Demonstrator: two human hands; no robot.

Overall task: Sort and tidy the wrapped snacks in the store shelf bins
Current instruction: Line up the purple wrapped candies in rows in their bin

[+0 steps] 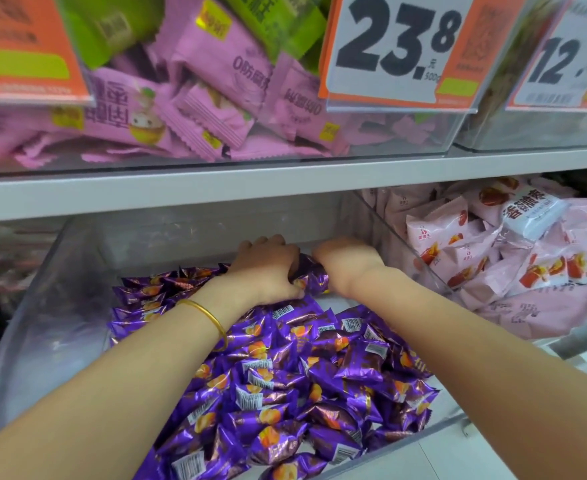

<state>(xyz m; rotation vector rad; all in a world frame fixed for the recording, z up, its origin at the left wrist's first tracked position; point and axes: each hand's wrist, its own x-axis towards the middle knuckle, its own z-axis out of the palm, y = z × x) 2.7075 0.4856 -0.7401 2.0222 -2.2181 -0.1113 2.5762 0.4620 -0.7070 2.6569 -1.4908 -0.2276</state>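
1. Store shelving in two tiers, clear bins on each, price tags hung along the upper row.
2. Purple snacks (285, 368) heaped in the middle lower bin (77, 271), deep at near and left, thinning to bare bin floor at far right.
3. Left hand (268, 268) at the far end of that heap, fingers curled down over a bunch of wrappers, thumb pinched against one. Right hand (347, 261) just beside it, touching the same bunch, fingers hidden past the knuckles; cannot tell whether gripping or only pressing.
4. Slick foil, a loose bunch, two hands squeezing from either side: probably easy to squirt a packet out sideways or back onto the bare patch, undoing the gather.
5. Gold bangle (209, 315) on the left wrist, right over the heap; may catch a crimped wrapper edge and drag it along on the way out.
6. Both forearms stretched low across the near heap; on a quick pull back, likely to sweep packets toward the near lip and over it.
7. Pale pink packets (527, 271) in the right bin, just past the shared clear wall; with a careless toss, could end up with purple mixed in there, the opposite of sorting.
8. Shelf edge (216, 181) close above the knuckles; lifting a full handful straight up risks a knock and a dropped load.
9. Upper bin's pink packets (198, 109) and the 23.8 price tag (396, 46) well apart from the hands; little danger there.
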